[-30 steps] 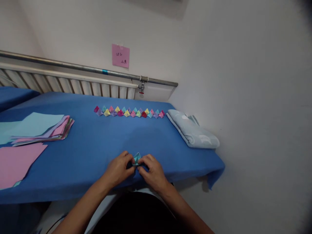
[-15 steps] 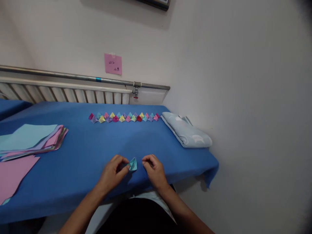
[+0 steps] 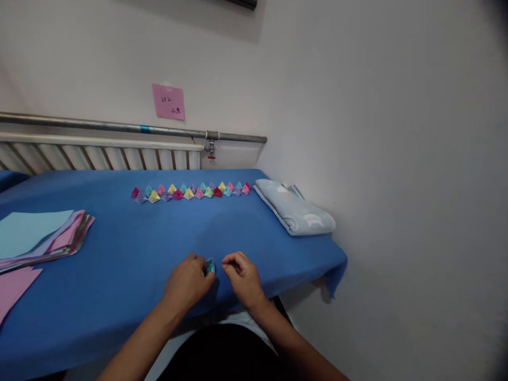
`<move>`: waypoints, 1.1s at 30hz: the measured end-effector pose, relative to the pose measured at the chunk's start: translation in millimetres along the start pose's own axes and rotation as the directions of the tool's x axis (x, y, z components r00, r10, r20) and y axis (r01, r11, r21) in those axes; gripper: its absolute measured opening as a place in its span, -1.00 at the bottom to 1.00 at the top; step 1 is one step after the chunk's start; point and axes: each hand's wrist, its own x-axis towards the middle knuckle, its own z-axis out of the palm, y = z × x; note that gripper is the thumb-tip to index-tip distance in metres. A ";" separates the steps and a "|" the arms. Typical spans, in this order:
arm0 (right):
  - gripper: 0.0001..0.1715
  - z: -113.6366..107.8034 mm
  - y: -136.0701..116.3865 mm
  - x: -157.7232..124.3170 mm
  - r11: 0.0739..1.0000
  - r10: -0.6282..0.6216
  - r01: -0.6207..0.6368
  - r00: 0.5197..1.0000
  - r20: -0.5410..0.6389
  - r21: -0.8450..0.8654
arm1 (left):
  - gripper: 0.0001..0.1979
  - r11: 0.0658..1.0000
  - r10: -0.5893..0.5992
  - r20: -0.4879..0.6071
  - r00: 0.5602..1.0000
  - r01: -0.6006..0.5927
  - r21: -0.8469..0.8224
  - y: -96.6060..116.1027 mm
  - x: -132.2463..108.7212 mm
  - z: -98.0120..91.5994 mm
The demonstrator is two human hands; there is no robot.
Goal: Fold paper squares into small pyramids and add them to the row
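Note:
My left hand (image 3: 189, 281) rests on the blue-covered table (image 3: 130, 248) near its front edge, fingers curled around a small teal folded paper piece (image 3: 210, 265). Only a corner of the paper shows past my fingers. My right hand (image 3: 240, 277) sits just to the right of it, fingers curled in a loose pinch, a small gap away from the paper. Nothing shows in those fingers. Farther back on the table runs a row of several small folded paper pieces (image 3: 191, 191) in pink, yellow, teal and purple.
A stack of coloured paper sheets (image 3: 42, 235) lies at the left, with a pink sheet (image 3: 14, 283) in front of it. A folded light-blue cloth (image 3: 294, 212) lies at the table's right end. A radiator and pipe (image 3: 119, 128) run along the wall, under a pink note (image 3: 169, 101).
My right hand has let go of the teal paper piece and drawn slightly right. My left hand has closed further over it. The view has shifted to the right.

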 end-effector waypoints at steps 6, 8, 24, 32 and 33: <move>-0.87 0.0 2.8 0.4 1.000 0.006 -0.006 1.000 0.007 -0.012 | -0.66 0.997 -0.016 0.005 1.000 0.016 0.079 10.1 2.3 -2.6; -0.87 0.4 3.8 0.7 1.000 0.009 -0.009 1.000 0.000 -0.017 | -0.65 0.996 -0.013 0.006 1.000 0.012 0.086 11.5 3.2 -4.2; -0.85 -5.2 2.3 5.3 1.000 0.010 -0.009 0.999 0.047 -0.025 | -0.67 0.991 -0.073 0.053 0.996 0.066 0.120 29.5 7.7 -15.2; -0.80 -7.3 4.2 6.6 0.997 0.081 -0.081 0.996 0.036 0.014 | -0.64 0.985 -0.031 -0.035 0.999 0.037 0.171 -7.9 10.4 -34.1; -0.79 -7.0 4.5 6.9 0.996 0.088 -0.088 0.996 0.033 0.012 | -0.64 0.984 -0.023 -0.050 0.998 0.031 0.177 -16.2 13.4 -38.4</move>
